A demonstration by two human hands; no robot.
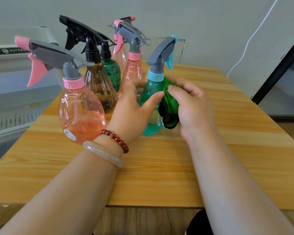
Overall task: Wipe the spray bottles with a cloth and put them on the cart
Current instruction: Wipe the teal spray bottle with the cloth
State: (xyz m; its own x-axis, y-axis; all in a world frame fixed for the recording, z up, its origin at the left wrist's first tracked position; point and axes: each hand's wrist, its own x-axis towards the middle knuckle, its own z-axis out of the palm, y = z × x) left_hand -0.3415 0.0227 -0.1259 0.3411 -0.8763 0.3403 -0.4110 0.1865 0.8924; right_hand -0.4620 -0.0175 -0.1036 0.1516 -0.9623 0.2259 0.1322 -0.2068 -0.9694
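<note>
A teal spray bottle (150,106) with a grey head stands upright on the wooden table (159,167). My left hand (132,107) grips its body from the left, thumb across the front. My right hand (192,106) holds a bunched green and black cloth (170,106) against the bottle's right side. A pink bottle (81,112) stands at the near left. Behind it stand a brown bottle (98,85) and a dark green bottle (111,68), both with black heads, and two more pink bottles (133,72).
A white cart (15,106) with a perforated shelf stands left of the table. A dark-framed glass panel (282,78) leans at the right. A white cable (249,39) runs down the wall behind.
</note>
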